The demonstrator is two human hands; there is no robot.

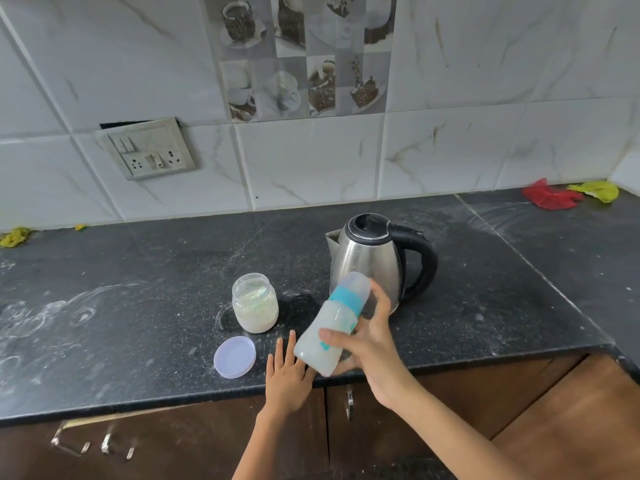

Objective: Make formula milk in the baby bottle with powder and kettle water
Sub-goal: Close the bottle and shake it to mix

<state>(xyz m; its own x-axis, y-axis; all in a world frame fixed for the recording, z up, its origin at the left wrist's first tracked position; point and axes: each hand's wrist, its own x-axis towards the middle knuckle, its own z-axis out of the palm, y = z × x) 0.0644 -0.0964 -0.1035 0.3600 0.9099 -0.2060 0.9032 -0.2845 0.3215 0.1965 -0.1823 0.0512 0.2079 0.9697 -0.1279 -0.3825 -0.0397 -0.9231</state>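
Observation:
My right hand point(369, 344) grips the baby bottle point(329, 323), which is tilted above the counter's front edge with its teal collar and clear cap pointing up toward the kettle. The bottle's contents look milky white. My left hand point(287, 372) lies flat with straight fingers on the counter, just left of the bottle's base. The open jar of white powder point(255, 304) stands to the left of the bottle, and its lilac lid point(234, 356) lies on the counter in front of it. The steel kettle point(367, 261), lid closed and black handle to the right, stands behind the bottle.
The black stone counter point(138, 306) is dusted with white powder smears. A red cloth point(549, 197) and a yellow cloth point(597, 191) lie at the back right; another yellow scrap point(14, 236) lies at the far left. A switch socket panel point(147, 150) is on the tiled wall. Brown cabinets point(450, 393) sit below.

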